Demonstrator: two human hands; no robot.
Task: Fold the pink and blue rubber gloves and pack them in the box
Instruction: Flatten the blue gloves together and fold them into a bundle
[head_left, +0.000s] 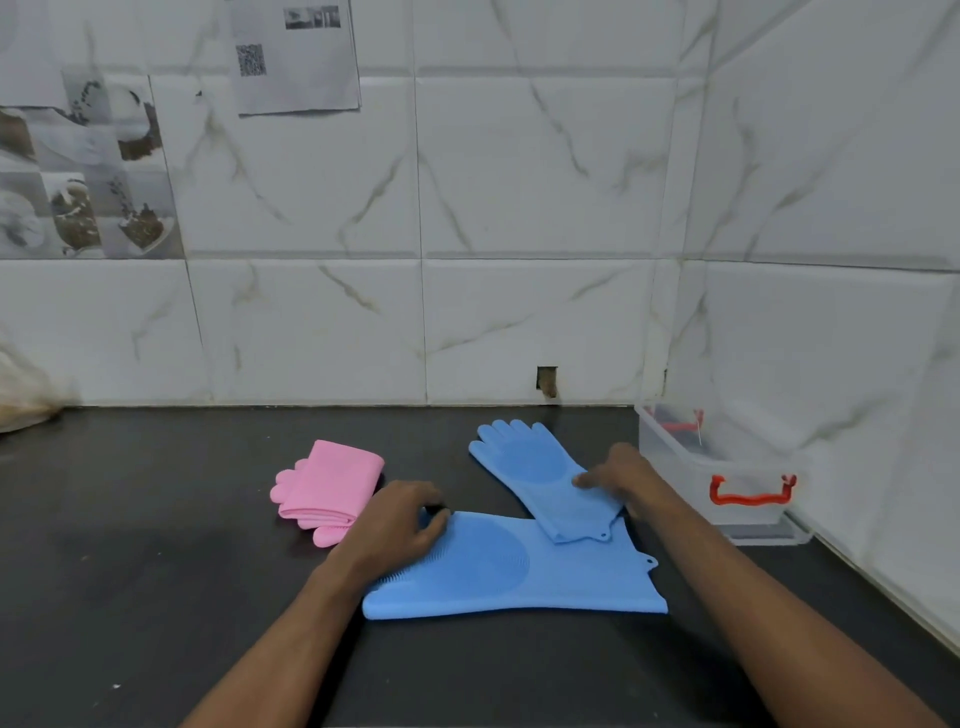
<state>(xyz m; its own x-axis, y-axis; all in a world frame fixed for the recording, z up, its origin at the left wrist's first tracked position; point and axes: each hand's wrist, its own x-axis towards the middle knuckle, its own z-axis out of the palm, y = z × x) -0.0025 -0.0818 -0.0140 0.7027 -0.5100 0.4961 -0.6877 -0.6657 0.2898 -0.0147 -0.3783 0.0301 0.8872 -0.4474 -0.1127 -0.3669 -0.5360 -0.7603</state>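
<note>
Black countertop (156, 597): everything lies on it.
Near blue rubber glove (519, 571): flat, long axis across the view, cuff to the right, finger end to the left under the hand.
Left hand (400, 525): curled over that finger end, seemingly gripping it. To fold well, I would carry this end straight along the long axis to the cuff and line up the edges before pressing.
Far blue rubber glove (524, 457): lies diagonally, fingers toward the back-left, cuff overlapping the near glove. It likely needs sliding clear first.
Right hand (618, 475): fingers fairly straight, resting on its wrist section.
Folded pink rubber gloves (327, 488): left, apart from the blue ones.
Clear plastic box (727, 514): far right, red handle, not yet packed.
</note>
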